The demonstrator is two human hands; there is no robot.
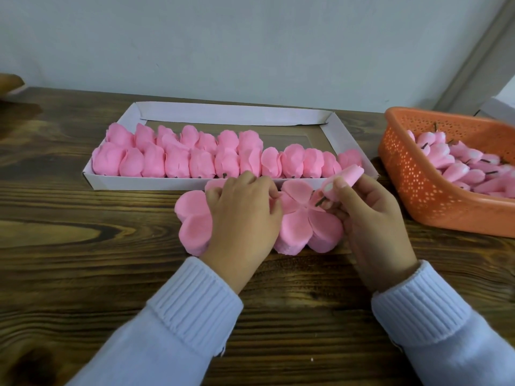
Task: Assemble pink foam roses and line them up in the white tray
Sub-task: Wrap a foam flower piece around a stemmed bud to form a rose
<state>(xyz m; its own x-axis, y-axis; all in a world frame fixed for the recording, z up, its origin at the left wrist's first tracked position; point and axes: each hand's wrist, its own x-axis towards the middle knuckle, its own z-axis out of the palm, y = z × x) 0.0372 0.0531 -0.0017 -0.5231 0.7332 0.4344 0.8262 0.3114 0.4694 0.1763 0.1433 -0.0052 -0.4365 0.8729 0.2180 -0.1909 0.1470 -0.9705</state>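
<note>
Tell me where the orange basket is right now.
In the head view, the orange basket sits on the table at far right, just right of the white tray.

Pale blue knit sleeves (156,344), ribbed cuffs (195,299) at both wrists

My wooden table (83,274) is carrying the white tray (133,183) (far side), the orange basket (418,188) at right, and two pink petal stacks (301,229) lying nearest me.
</note>
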